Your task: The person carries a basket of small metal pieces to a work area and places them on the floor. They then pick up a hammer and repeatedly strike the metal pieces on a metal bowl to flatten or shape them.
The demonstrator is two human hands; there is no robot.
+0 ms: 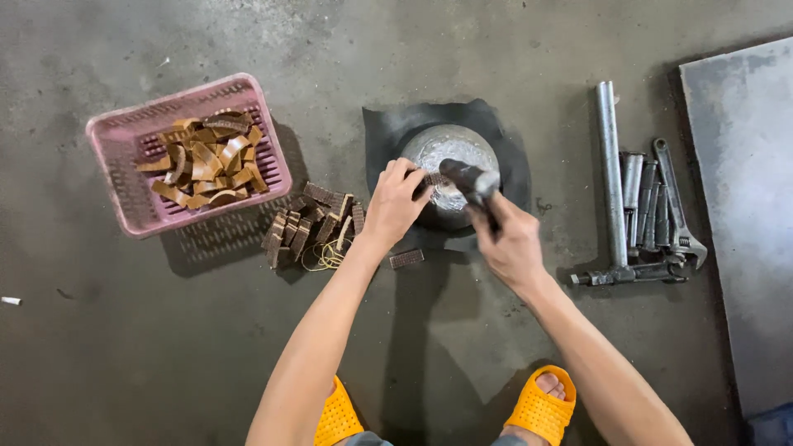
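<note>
Hammer (472,180) gripped in the right hand (510,241) hangs over a round metal block (450,153) on the concrete floor (165,355); left hand (395,202) fingers pinch a small brown ridged piece (434,178) on that block. More pieces (314,223) lie beside a pink basket (124,190), wrenches (648,215) to the right.

A bare concrete floor (165,363) fills the view from above, dark grey, mottled and scuffed, with paler patches toward the top. Light falls from overhead and casts soft shadows toward the bottom of the view. At the right edge lies a flat grey metal sheet (743,206), smooth and slightly lighter than the floor, running from the upper right down to the lower right. A small white scrap (11,301) lies on the floor at the far left edge. No walls, windows or furniture are in view.
</note>
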